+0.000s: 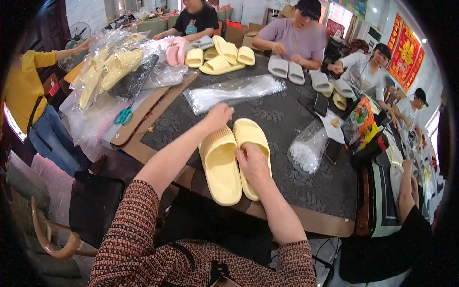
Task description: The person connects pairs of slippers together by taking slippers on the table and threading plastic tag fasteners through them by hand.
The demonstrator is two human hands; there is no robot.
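Two pale yellow slippers stand side by side at the near table edge, toes pointing away from me. Just above the ribbed strap of the left slipper is my left hand, its fingers pinched together; whatever they hold is too small to make out. My right hand reaches over the right slipper, fingers closed at the inner edge of its strap, between the pair. Beyond them lies a clear bag of thin white strips. Another clear bag of small white pieces rests to the right.
More yellow slippers are piled at the far side, with grey slippers near a co-worker. Bagged slippers and teal-handled scissors lie left. A black bottle is at right. Chairs stand left.
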